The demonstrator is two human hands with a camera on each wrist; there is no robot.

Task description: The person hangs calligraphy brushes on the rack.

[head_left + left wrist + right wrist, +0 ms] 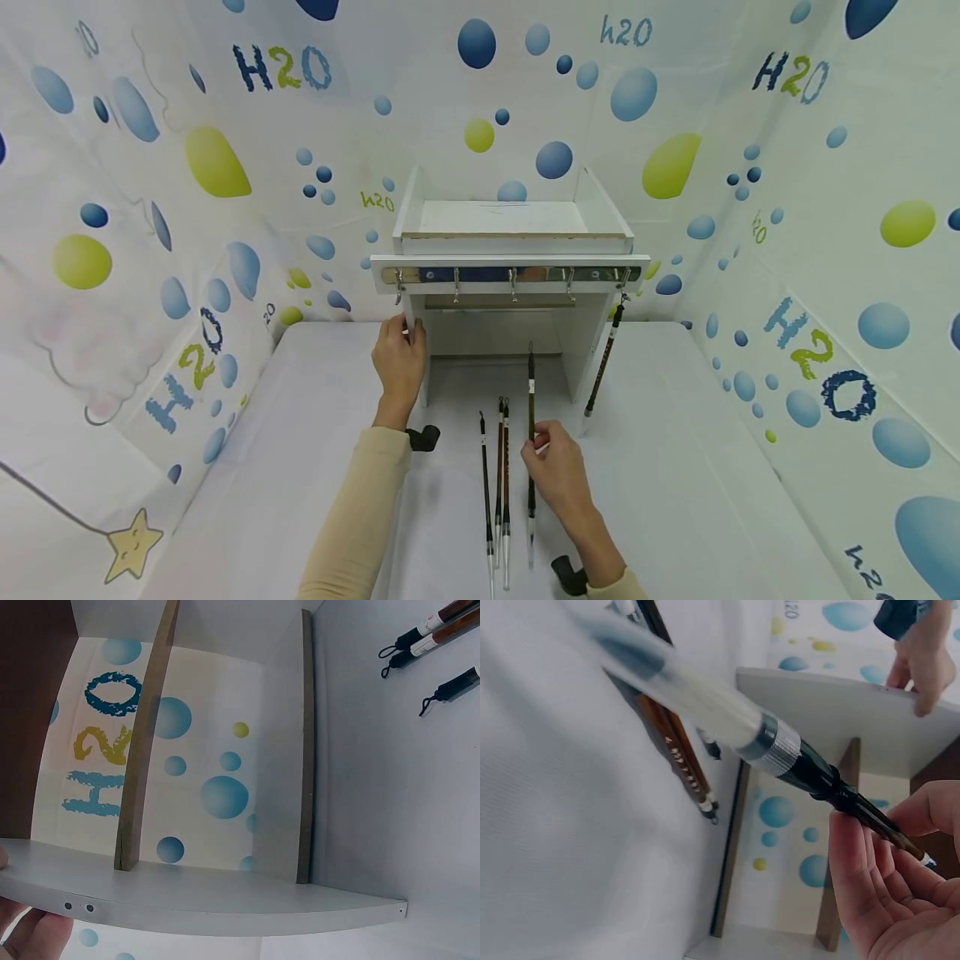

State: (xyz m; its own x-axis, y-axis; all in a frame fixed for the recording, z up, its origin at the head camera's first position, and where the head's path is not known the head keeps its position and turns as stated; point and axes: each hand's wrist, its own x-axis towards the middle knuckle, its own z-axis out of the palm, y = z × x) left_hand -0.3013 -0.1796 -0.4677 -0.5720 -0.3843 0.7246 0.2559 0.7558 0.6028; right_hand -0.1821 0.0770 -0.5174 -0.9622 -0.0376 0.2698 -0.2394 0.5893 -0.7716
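My right hand (558, 471) pinches a calligraphy brush (532, 400) between thumb and fingers, in front of a white shelf (512, 245). In the head view the brush stands with its cord loop end up; in the right wrist view its clear-capped tip (705, 705) points toward the camera. My left hand (399, 358) holds the shelf's left side panel (417, 333); its fingers show at the panel edge in the left wrist view. A metal rail (480, 274) with several hooks runs along the shelf front. From the rightmost hook hangs another brush (604, 358).
Three more brushes lie side by side on the white table: a dark one (486, 483), a brown one (498, 467) and another brown one (506, 492). An open tray-like top (512, 218) crowns the shelf. Printed walls (825, 250) enclose the table on the sides and back.
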